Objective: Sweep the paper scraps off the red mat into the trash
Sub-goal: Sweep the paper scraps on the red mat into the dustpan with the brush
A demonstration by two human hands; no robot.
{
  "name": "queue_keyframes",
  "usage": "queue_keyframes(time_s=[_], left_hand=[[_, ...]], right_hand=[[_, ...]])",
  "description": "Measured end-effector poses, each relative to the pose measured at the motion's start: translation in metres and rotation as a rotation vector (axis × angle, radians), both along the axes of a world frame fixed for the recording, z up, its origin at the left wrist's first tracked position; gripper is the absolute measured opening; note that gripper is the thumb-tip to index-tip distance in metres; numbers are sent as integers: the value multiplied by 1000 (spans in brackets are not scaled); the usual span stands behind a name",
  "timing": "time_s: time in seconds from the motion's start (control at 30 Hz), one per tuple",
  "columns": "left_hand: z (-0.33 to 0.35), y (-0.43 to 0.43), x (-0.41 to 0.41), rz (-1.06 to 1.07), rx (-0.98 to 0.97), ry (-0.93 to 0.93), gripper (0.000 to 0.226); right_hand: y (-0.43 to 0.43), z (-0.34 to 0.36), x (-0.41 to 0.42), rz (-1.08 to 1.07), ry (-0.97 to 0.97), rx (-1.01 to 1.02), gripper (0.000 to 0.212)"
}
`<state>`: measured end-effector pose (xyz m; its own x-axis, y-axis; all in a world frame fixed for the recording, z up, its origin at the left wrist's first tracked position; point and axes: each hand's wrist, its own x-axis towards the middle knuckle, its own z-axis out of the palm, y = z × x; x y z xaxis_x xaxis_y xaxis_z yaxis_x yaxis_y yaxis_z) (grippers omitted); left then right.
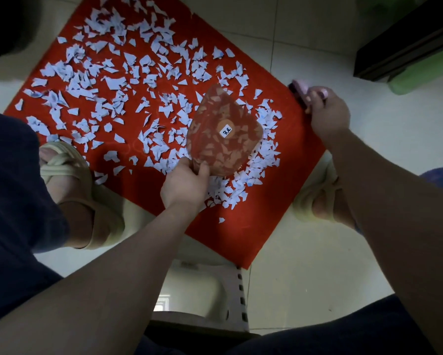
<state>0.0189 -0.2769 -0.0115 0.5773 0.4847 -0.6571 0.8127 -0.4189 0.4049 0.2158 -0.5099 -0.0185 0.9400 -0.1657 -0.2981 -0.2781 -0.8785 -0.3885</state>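
Your left hand (187,185) grips the handle of the translucent dustpan (223,134), which is raised over the red mat (240,239). Your right hand (328,111) is curled round the pink brush (301,89) at the mat's right edge. The paper scraps (107,73) lie to the left of the brush, densest around the dustpan, so sweep leftward.

1. Left of your left hand (184,185), the left foot (69,180) blocks; ahead, its dustpan (224,131) fills the way.
2. Right of it, bare red mat (243,237) is open.
3. Right of your right hand (328,111), gripping the brush (301,89), floor (394,149) lies open; the right foot (317,201) sits behind.
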Motion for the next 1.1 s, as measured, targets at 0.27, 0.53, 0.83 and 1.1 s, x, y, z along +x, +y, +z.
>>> queue_keyframes(time_s=[0.27,0.53,0.83,1.1], left_hand=[[4,2,-5,14,-2,-9,30],[5,8,-8,18,0,-5,30],[7,13,-10,50,13,-16,39],[11,27,-16,69,19,-28,39]], right_hand=[[-11,9,-18,-103,-176,-177,46],[9,5,-26,58,-4,-67,35],[31,21,-36,75,-168,-111,39],[38,9,-38,130,83,-85,38]])
